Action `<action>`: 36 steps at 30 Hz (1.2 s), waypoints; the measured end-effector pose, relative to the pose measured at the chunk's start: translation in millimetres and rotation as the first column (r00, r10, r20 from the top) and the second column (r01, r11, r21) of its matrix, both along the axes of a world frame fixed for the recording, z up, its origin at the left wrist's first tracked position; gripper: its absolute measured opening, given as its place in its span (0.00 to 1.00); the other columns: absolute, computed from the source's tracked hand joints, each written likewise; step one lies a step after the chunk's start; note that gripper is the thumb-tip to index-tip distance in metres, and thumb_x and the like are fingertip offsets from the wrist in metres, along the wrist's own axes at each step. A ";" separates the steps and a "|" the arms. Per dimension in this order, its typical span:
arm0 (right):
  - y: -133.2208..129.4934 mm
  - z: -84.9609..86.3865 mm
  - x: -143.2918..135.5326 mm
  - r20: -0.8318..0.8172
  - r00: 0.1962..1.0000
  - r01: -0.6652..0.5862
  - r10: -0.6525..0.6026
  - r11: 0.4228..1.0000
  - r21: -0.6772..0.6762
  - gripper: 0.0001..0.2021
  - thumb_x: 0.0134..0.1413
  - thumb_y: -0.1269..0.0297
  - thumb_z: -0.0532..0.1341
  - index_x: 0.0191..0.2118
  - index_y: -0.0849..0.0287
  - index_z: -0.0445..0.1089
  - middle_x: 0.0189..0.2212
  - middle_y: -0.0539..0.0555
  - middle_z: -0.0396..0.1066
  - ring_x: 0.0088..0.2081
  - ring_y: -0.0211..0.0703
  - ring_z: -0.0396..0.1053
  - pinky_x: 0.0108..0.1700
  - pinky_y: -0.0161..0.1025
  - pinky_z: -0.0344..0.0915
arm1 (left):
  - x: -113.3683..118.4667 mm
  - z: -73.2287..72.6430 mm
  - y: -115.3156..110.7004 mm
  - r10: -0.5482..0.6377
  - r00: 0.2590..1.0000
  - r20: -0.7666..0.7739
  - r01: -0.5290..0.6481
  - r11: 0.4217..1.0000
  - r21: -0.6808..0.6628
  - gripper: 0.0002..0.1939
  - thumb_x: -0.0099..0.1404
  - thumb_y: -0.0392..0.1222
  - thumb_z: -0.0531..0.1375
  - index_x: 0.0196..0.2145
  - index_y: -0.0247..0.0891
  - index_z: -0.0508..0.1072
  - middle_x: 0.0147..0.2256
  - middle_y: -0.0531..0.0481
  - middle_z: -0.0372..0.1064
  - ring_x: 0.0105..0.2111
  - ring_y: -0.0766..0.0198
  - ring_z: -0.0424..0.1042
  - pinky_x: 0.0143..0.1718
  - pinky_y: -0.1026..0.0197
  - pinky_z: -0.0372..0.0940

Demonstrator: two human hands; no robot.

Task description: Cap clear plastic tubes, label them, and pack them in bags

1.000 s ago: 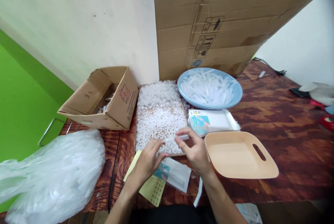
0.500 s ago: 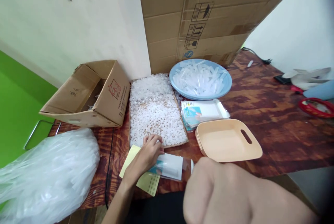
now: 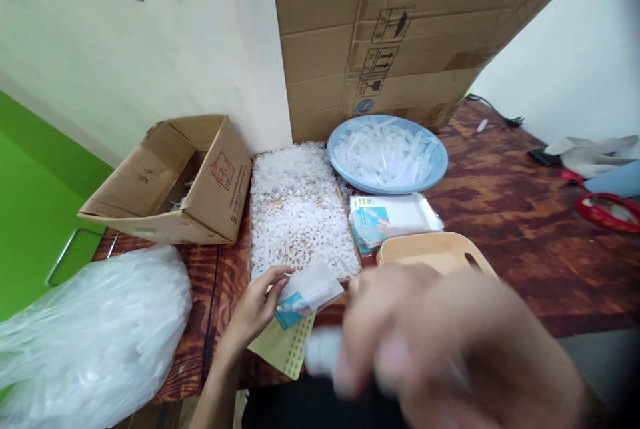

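Observation:
My left hand [image 3: 267, 299] pinches the edge of a clear plastic packet [image 3: 315, 285] with a blue printed part, lifted and tilted above the table. Below it lies a yellow sheet of small round stickers [image 3: 285, 345]. Large and smeared by motion, my right hand [image 3: 400, 335] is in front at the right, closed on a blurred small white cylinder-shaped piece [image 3: 323, 351]. What exactly this piece is does not show. Beyond the packet is a shallow cardboard tray of small white plastic pieces [image 3: 300, 229].
A blue basin [image 3: 443, 165] holds clear plastic strips. In front are stacked packets [image 3: 395, 215] and a beige tray [image 3: 425, 245], partly hidden by my right hand. At left stand an open cardboard box [image 3: 200, 219] and a full plastic bag [image 3: 115, 335]. A big carton [image 3: 320, 49] rises behind.
My left hand has shifted left and lifted the packet off the sticker sheet, tilting it. My right hand has turned and come up, and a white piece now shows at its fingertips.

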State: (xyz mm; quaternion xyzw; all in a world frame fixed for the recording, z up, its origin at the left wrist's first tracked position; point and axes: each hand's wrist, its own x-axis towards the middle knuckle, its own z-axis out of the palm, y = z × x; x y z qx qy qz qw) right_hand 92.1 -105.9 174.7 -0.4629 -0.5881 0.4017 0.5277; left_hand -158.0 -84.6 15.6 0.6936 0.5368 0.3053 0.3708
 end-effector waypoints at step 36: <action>70.7 -147.1 7.9 0.032 0.886 -0.448 0.462 0.874 -0.190 0.16 0.71 0.61 0.54 0.41 0.52 0.81 0.53 0.56 0.72 0.54 0.52 0.69 0.53 0.44 0.67 | 6.1 -10.2 0.7 0.273 0.929 0.251 -0.234 0.956 -0.177 0.19 0.73 0.52 0.57 0.46 0.37 0.81 0.40 0.45 0.79 0.36 0.58 0.75 0.35 0.63 0.66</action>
